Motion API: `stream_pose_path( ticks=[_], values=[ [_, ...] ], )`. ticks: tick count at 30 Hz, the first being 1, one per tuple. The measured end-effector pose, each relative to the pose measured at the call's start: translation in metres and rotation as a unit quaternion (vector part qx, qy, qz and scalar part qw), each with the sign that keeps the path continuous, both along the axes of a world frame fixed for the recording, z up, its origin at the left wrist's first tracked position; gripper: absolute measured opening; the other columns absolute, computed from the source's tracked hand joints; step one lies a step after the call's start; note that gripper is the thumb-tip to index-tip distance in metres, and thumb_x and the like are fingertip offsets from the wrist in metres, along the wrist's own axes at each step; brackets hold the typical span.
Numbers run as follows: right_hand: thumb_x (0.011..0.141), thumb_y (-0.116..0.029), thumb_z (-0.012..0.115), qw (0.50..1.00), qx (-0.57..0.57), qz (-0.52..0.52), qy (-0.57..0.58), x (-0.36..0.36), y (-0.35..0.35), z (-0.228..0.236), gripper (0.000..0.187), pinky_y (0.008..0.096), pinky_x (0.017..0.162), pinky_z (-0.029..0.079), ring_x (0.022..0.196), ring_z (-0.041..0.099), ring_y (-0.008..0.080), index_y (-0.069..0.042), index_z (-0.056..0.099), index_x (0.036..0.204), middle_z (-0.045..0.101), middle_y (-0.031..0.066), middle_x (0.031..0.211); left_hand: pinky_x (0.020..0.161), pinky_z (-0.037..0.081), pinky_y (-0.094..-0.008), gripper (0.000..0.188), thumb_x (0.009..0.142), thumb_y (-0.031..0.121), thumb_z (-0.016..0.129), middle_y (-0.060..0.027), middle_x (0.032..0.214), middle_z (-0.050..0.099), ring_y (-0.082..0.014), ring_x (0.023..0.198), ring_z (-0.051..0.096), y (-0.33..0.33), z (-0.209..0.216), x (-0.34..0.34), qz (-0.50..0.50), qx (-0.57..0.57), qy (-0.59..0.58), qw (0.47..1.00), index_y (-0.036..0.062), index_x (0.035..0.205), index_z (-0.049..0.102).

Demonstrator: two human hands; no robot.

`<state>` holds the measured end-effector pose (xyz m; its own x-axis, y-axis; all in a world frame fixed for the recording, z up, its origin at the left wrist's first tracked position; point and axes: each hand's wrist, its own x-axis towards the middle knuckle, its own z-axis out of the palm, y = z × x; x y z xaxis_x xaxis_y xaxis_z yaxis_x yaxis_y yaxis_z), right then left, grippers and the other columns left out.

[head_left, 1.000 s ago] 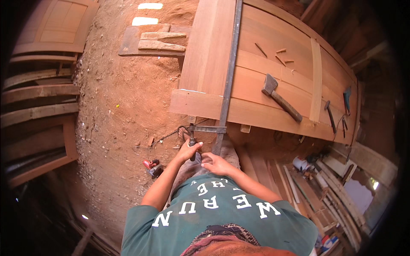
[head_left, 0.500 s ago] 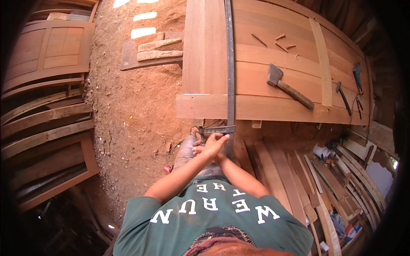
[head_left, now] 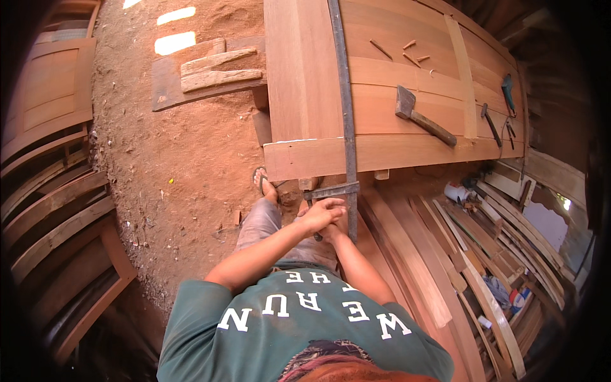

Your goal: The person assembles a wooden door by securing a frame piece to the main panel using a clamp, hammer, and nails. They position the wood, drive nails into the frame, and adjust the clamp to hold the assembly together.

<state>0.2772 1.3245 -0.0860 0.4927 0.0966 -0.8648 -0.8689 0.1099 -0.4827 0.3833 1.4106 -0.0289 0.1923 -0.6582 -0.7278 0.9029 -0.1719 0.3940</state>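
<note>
A long dark metal bar clamp (head_left: 348, 121) lies across the wooden door panel (head_left: 302, 76), its bar running past the near edge. Its jaw (head_left: 331, 190) sits just off that edge, and a screw shows below it, partly covered by my hands. My left hand (head_left: 321, 215) lies over my right, close by the screw and bar, its fingers stretched to the right. My right hand (head_left: 330, 233) is beneath it, beside the screw; its fingers are mostly hidden, so what they hold cannot be made out.
On the panel lie a hatchet-like hammer (head_left: 425, 118), several wooden pegs (head_left: 410, 59), a smaller hammer (head_left: 491, 125) and a teal power tool (head_left: 507, 94). Boards (head_left: 407, 254) are stacked at the right, frames and door panels (head_left: 51, 95) at the left. Wood blocks (head_left: 219, 79) rest on a plank.
My view has shifted, so the panel and frames sit further left. My left hand's fingers have spread out more over my right hand. The clamp still lies across the panel.
</note>
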Motion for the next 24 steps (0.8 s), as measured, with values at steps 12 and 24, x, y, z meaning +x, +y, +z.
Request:
stream_pose_path(
  ticks=[12,24],
  values=[
    [0.088,-0.005,0.069,0.999,-0.029,-0.007,0.044,0.03,0.016,0.019,0.007,0.0284,0.044,0.037,0.049,0.051,0.0116,-0.004,0.063,0.091,0.056,0.0015,0.063,0.085,0.056,-0.0291,0.029,0.1,0.015,0.064,-0.0091,0.108,0.072,-0.0167,0.096,0.07,0.088,-0.007,0.043,0.053,0.002,-0.01,0.999,0.0,0.125,0.062],
    [0.085,-0.009,0.074,0.996,-0.082,0.013,0.014,0.032,0.017,0.027,0.024,0.0295,0.048,0.047,0.054,0.057,0.0117,0.002,0.066,0.104,0.061,0.0037,0.069,0.106,0.05,-0.0383,0.065,0.088,0.017,0.079,-0.018,0.132,0.064,-0.025,0.123,0.061,0.151,-0.028,0.199,0.065,0.172,-0.284,0.941,-0.0015,0.144,0.051]
  ],
)
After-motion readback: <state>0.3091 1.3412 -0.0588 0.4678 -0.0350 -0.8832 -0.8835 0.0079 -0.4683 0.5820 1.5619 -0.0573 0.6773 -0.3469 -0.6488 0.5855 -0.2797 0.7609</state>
